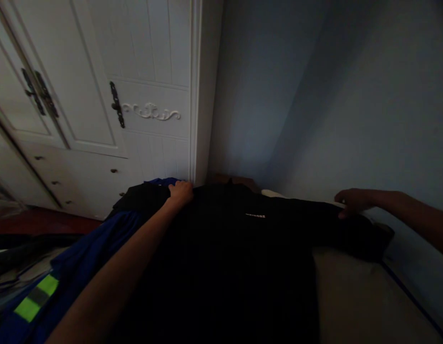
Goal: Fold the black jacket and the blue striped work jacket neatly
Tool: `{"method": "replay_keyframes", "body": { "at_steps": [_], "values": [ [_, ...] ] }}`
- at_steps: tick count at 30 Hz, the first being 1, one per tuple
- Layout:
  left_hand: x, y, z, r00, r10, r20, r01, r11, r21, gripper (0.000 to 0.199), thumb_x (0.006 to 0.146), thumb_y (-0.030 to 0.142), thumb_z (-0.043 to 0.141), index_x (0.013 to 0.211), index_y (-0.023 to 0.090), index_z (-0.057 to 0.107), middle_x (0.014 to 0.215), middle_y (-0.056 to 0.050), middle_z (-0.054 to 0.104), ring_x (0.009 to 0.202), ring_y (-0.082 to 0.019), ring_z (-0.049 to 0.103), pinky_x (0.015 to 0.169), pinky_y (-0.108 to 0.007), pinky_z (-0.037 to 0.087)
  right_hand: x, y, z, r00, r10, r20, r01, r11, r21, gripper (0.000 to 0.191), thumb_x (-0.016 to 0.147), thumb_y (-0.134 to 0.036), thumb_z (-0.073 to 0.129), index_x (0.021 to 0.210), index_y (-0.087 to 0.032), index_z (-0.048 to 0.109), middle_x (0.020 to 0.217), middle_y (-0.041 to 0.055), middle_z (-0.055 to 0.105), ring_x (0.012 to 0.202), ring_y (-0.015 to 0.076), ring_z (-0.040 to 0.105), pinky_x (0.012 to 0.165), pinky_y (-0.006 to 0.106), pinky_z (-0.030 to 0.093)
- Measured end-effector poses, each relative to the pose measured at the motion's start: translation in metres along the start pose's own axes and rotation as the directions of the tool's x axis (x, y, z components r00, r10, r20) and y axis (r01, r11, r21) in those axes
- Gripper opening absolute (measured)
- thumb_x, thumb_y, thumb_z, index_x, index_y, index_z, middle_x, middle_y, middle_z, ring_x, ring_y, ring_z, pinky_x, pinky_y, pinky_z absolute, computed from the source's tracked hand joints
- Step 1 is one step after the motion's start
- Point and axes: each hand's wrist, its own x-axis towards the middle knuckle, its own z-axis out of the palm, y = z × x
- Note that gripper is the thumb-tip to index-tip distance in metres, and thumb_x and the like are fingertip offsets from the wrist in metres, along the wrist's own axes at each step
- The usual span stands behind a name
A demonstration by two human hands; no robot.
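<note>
A black T-shirt with small pale lettering on the chest lies spread out in front of me, its collar towards the wall. My left hand is at its left shoulder, fingers closed on the cloth. Out on the right sleeve, my right hand pinches the upper edge of the fabric between thumb and fingers. Beneath the shirt's left side a blue garment with a yellow-green reflective band shows. Dim light hides most folds of the black cloth.
A white wardrobe with dark handles and drawers stands at the back left. A pale blue wall rises behind and to the right. Beige padded surface shows under the right sleeve. Dark clothes lie at the far left.
</note>
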Motion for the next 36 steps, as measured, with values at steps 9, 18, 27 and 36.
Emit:
{"method": "replay_keyframes", "body": {
  "at_steps": [9, 18, 27, 36],
  "values": [
    [0.038, 0.056, 0.006, 0.864, 0.498, -0.073, -0.498, 0.867, 0.024, 0.040, 0.094, 0.035, 0.046, 0.127, 0.016, 0.058, 0.141, -0.014, 0.051, 0.138, -0.026, 0.041, 0.113, -0.040, 0.038, 0.003, -0.183, 0.003, 0.862, -0.506, -0.016, 0.504, 0.854, 0.132, 0.044, 0.083, -0.018, 0.057, 0.127, -0.018, 0.064, 0.128, 0.0114, 0.063, 0.117, 0.0240, 0.060, 0.102, 0.033, 0.045],
    [0.045, 0.055, 0.077, 0.931, 0.363, -0.022, -0.363, 0.921, -0.143, 0.058, 0.099, 0.042, 0.032, 0.152, 0.019, 0.032, 0.158, -0.013, 0.031, 0.147, -0.028, 0.030, 0.117, -0.047, 0.030, -0.043, -0.320, 0.063, 0.898, -0.437, 0.059, 0.204, 0.530, 0.823, 0.069, 0.078, -0.027, 0.070, 0.141, -0.016, 0.047, 0.117, 0.0125, 0.062, 0.095, 0.0198, 0.062, 0.084, 0.035, 0.052],
    [0.042, 0.058, 0.088, 0.947, 0.306, -0.099, -0.318, 0.937, -0.146, 0.058, 0.099, 0.044, 0.028, 0.152, 0.019, 0.035, 0.156, -0.013, 0.036, 0.139, -0.031, 0.040, 0.111, -0.047, 0.035, -0.120, -0.337, 0.064, 0.678, -0.646, 0.350, -0.137, 0.357, 0.924, 0.083, 0.074, -0.023, 0.068, 0.149, -0.021, 0.035, 0.131, 0.0115, 0.056, 0.081, 0.0120, 0.065, 0.061, 0.022, 0.052],
    [0.038, 0.056, 0.096, 0.956, 0.277, -0.097, -0.289, 0.944, -0.158, 0.058, 0.099, 0.044, 0.028, 0.153, 0.022, 0.031, 0.157, -0.011, 0.033, 0.138, -0.030, 0.041, 0.111, -0.043, 0.035, -0.172, -0.329, 0.081, 0.696, -0.626, 0.353, -0.083, 0.418, 0.904, 0.071, 0.077, -0.022, 0.064, 0.144, -0.025, 0.040, 0.115, 0.0071, 0.064, 0.079, 0.0111, 0.063, 0.061, 0.021, 0.048]
  ]
}}
